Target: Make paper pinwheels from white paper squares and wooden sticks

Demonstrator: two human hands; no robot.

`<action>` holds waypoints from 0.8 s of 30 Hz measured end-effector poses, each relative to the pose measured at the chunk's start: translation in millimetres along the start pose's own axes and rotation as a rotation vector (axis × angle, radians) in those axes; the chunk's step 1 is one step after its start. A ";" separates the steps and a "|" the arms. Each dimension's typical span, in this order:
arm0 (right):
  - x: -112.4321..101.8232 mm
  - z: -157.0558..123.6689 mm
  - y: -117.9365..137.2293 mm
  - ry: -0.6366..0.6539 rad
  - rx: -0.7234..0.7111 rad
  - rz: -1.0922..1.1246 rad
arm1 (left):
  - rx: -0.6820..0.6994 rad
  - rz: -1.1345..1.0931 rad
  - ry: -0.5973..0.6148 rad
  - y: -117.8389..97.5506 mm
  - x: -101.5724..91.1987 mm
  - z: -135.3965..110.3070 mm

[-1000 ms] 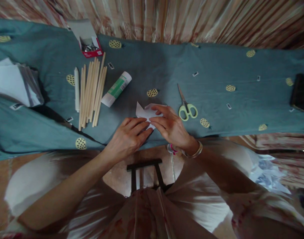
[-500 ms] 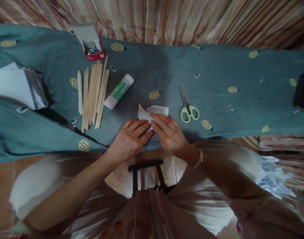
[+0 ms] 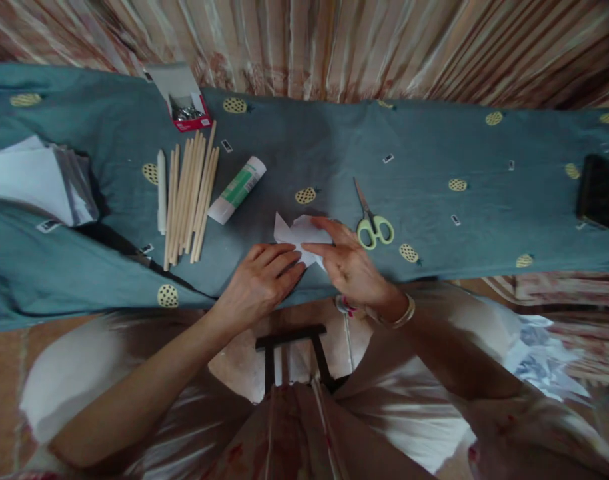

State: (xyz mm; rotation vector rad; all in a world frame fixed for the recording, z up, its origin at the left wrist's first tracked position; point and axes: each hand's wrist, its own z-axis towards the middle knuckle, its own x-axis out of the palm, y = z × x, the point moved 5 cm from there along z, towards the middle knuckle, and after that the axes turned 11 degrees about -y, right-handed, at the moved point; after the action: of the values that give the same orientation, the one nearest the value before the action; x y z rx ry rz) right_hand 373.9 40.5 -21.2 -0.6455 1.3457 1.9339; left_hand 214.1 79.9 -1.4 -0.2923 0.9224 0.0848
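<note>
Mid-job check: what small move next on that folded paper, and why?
I'd probably press the folded white paper flat with the right hand, whose fingers are spread over its right side: the left hand touches its near-left part, and a pointed corner juts out uncovered at far left.

Pleated curtains hang beyond a counter draped in teal pineapple-print cloth. An open red-and-white box holds small metal pieces. Just nearer lie wooden sticks, between a white rod and a green-and-white tube. Green-handled scissors lie farther right; a dark, flat object rests toward the right end.
</note>
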 end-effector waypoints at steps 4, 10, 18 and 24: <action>-18.3 10.1 -11.4 -0.070 0.075 0.021 | 0.002 -0.001 0.022 0.8 0.5 -0.7; -19.3 16.8 -13.5 -0.067 0.069 -0.038 | -0.019 -0.017 0.071 6.1 -2.6 1.2; -24.9 17.4 -17.6 -0.087 0.143 0.121 | -0.073 0.011 0.062 25.3 -12.6 0.6; -26.0 12.4 -11.2 -0.033 0.185 0.130 | -0.093 0.020 0.010 25.4 -16.3 4.5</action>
State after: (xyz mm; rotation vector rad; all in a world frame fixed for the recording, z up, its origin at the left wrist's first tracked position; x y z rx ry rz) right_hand 399.0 48.2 -4.9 -0.4442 1.5573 1.8823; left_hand 202.8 106.3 8.7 -0.3698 0.9326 0.1455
